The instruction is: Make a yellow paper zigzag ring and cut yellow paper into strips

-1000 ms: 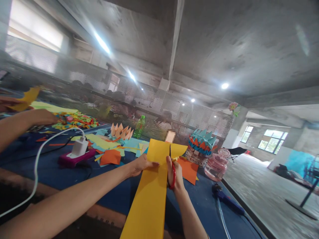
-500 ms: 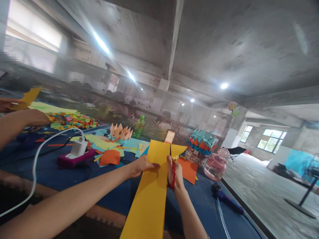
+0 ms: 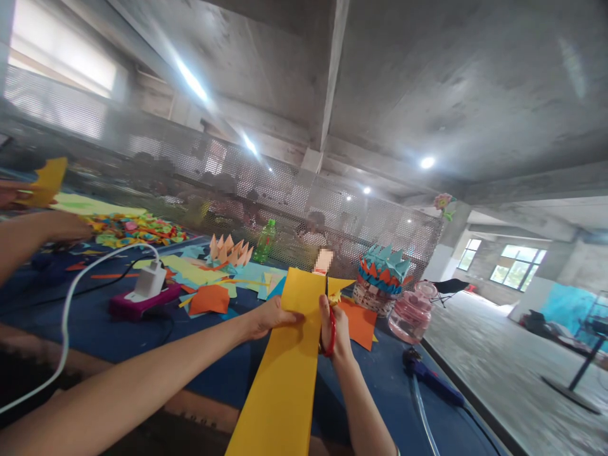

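Note:
My left hand [image 3: 273, 316] grips the left edge of a long yellow sheet of paper [image 3: 285, 380], thumb on top. The sheet slants up from the bottom of the view, above the blue table. My right hand [image 3: 338, 329] is closed round the red handles of a pair of scissors [image 3: 331, 335], at the sheet's right edge. The dark blade points away from me along that edge. A yellow offcut [image 3: 341, 285] sticks out to the right of the blade. Orange paper [image 3: 358, 322] lies on the table just beyond my right hand.
A purple power strip [image 3: 142, 304] with a white plug and cable sits left. Paper scraps [image 3: 209, 299], a spiky peach paper piece [image 3: 230, 251] and a green bottle [image 3: 265, 240] stand behind. At right are a decorated basket [image 3: 375, 294], pink jar [image 3: 411, 316] and glue gun [image 3: 434, 380]. Another person's hand [image 3: 61, 225] is far left.
The yellow offcut has dipped and narrowed beside the scissors, while my right hand has shifted very slightly. At far left, the other person's yellow paper has moved left and up.

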Demonstrator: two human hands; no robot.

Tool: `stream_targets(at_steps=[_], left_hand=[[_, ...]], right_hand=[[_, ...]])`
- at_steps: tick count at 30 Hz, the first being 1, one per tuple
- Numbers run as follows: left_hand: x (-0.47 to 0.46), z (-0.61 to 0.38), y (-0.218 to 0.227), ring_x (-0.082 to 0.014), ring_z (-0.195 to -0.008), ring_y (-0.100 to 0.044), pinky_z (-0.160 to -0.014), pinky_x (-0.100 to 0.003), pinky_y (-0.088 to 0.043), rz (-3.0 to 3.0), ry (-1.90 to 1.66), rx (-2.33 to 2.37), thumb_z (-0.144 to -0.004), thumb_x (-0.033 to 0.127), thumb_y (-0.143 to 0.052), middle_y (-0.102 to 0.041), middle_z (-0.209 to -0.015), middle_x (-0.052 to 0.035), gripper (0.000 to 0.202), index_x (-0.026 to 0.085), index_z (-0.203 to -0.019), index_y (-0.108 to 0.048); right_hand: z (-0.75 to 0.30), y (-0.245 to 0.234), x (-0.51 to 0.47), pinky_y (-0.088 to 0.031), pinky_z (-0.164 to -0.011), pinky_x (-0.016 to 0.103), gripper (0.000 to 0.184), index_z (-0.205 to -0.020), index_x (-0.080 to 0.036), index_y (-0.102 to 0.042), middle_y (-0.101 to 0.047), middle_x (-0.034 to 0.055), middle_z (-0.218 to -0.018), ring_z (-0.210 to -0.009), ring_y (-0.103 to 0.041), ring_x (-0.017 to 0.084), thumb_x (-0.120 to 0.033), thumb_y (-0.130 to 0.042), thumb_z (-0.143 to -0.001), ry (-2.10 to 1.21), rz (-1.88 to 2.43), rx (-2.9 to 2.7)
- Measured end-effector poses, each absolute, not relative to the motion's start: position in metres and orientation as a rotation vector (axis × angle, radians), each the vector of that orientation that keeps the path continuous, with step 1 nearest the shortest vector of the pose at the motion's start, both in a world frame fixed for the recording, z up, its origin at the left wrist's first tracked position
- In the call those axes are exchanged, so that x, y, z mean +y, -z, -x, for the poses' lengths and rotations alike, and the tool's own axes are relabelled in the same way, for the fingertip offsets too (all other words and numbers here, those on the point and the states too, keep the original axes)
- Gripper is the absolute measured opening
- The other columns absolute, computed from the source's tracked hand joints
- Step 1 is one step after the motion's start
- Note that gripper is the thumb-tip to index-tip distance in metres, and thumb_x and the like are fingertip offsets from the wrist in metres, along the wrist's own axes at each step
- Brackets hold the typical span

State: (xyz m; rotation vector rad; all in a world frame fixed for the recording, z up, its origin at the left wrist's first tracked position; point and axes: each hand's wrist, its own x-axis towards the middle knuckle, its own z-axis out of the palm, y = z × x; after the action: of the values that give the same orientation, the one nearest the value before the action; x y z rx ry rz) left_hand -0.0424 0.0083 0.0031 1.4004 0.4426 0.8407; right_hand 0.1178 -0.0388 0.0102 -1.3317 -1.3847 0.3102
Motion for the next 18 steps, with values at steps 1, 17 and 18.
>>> stream_targets(at_steps=[1, 17, 18], left_hand=[[0.0082, 0.0425, -0.0034, -0.0238, -0.077, -0.067, -0.071, -0.032, -0.051, -1.399, -0.837, 0.445, -0.055, 0.031, -0.083, -0.073, -0.09, -0.0091, 0.047, 0.015, -0.099, -0.073], [0.01, 0.0425, 0.0006, -0.023, -0.074, -0.067, -0.069, -0.031, -0.051, -1.392, -0.819, 0.436, -0.055, 0.03, -0.083, -0.074, -0.085, -0.0068, 0.04, 0.016, -0.091, -0.074], [0.0098, 0.0423, 0.0004, -0.0226, -0.074, -0.067, -0.069, -0.03, -0.051, -1.391, -0.82, 0.431, -0.055, 0.03, -0.083, -0.074, -0.086, -0.0066, 0.041, 0.016, -0.092, -0.074]], right_hand=[[-0.1176, -0.0102, -0.0386, -0.032, -0.053, 0.027, 0.051, -0.062, -0.017, -0.054, -0.055, 0.0021, -0.058, -0.056, -0.046, 0.015, -0.064, -0.044, -0.081, -0.296, 1.335, -1.385], [-0.1219, -0.0055, -0.0339, -0.03, -0.047, 0.026, 0.053, -0.061, -0.016, -0.054, -0.05, 0.001, -0.053, -0.051, -0.043, 0.014, -0.064, -0.045, -0.081, -0.313, 1.327, -1.366], [-0.1219, -0.0052, -0.0336, -0.03, -0.047, 0.025, 0.053, -0.061, -0.016, -0.054, -0.05, 0.0007, -0.053, -0.051, -0.043, 0.013, -0.063, -0.044, -0.082, -0.313, 1.327, -1.367]])
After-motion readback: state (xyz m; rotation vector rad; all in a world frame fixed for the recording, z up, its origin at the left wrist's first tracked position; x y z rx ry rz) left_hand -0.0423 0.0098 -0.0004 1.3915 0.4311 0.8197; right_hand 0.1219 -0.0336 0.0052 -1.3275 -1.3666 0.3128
